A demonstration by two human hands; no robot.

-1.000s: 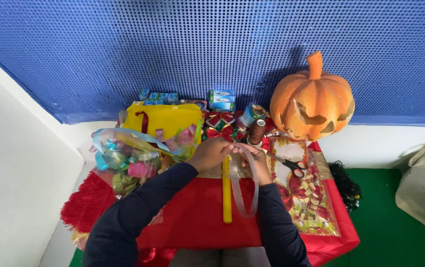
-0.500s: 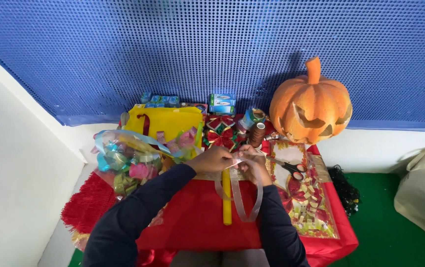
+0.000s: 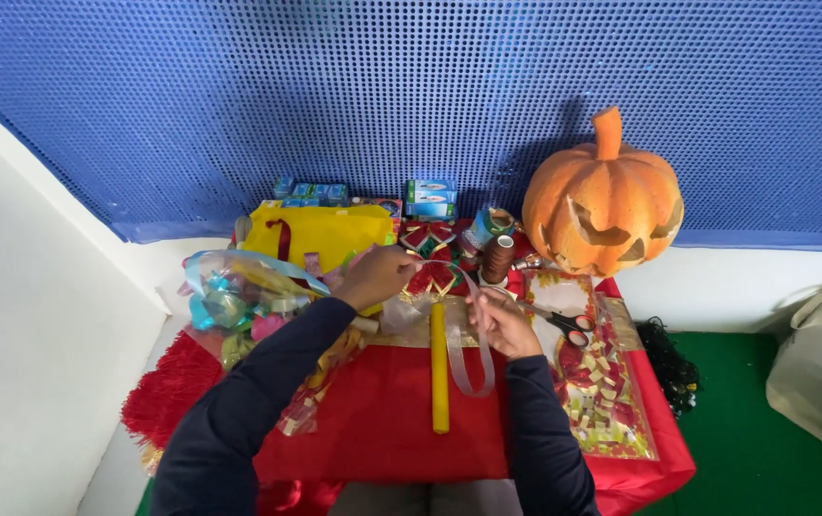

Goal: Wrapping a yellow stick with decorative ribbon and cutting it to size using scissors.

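Observation:
My left hand (image 3: 379, 275) pinches one end of a sheer silvery ribbon (image 3: 468, 358) and holds it out to the left. My right hand (image 3: 499, 321) grips the same ribbon near the middle of the table, and a loop of it hangs down below that hand. A yellow roll (image 3: 440, 367) lies lengthwise on the red tablecloth (image 3: 382, 420) between my forearms. Both sleeves are dark blue.
A carved orange pumpkin (image 3: 605, 209) stands at the back right. Scissors with red handles (image 3: 567, 325) lie on a clear bag of red and gold pieces (image 3: 594, 392). A yellow bag (image 3: 320, 237), a bag of ribbon bows (image 3: 239, 296), thread spools (image 3: 497, 256) and small boxes (image 3: 430, 199) crowd the back.
My hands have moved apart: the left one pulled out to the left with the ribbon end, stretching the ribbon, while the right one stayed near the yellow roll.

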